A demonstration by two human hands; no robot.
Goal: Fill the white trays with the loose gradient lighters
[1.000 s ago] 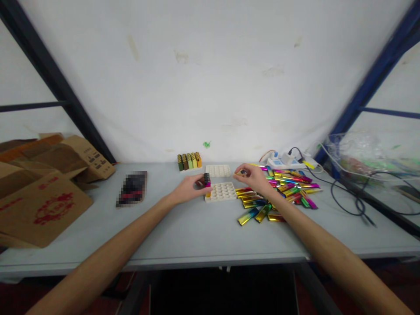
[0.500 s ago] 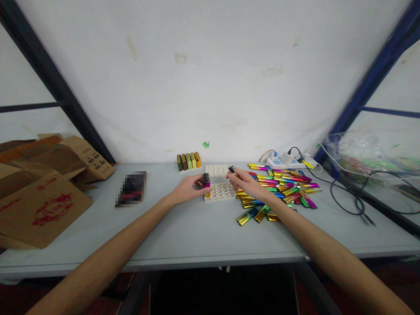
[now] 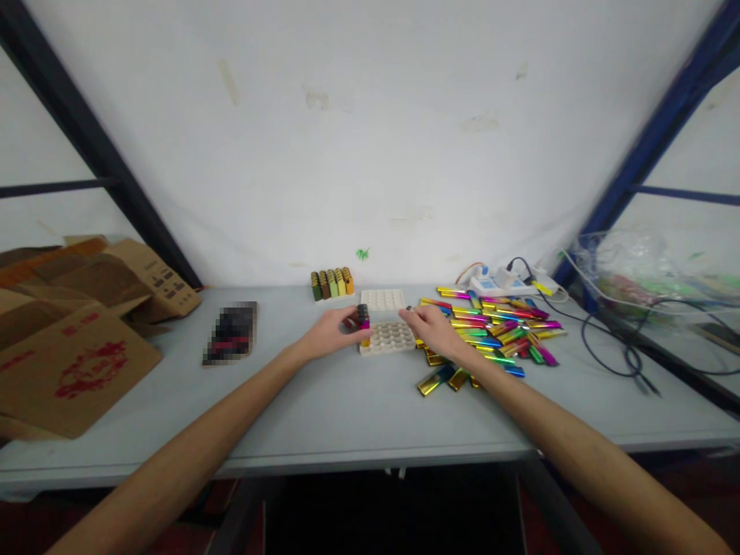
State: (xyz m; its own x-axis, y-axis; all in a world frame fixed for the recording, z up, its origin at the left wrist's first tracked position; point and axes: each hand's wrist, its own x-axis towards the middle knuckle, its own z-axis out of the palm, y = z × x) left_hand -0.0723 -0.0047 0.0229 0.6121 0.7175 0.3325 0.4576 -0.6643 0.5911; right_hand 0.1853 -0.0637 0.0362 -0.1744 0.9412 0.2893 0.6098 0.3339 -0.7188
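Observation:
My left hand [image 3: 332,334] is at the left end of a white tray with holes [image 3: 393,338], thumb and fingers closed around a short row of upright lighters [image 3: 364,324] with dark tops and purple-gold bodies. Over the right part of that tray, my right hand [image 3: 431,327] pinches a lighter [image 3: 409,308]; only its dark top shows, the rest hidden by the fingers. Close to the right hand is a loose heap of shiny multicoloured lighters [image 3: 509,327]. A second white holed tray [image 3: 382,299] lies just behind the first.
At the back, a block of upright lighters [image 3: 332,284] stands by the wall. A cardboard box [image 3: 81,362] and a blurred dark flat object [image 3: 231,333] are on the left. To the right are a power strip [image 3: 502,287], black cables [image 3: 613,358] and a clear plastic bag [image 3: 641,270].
My right hand has turned and shifted slightly right, so the lighter in its fingers is now mostly hidden. My left hand has stayed at the row of lighters.

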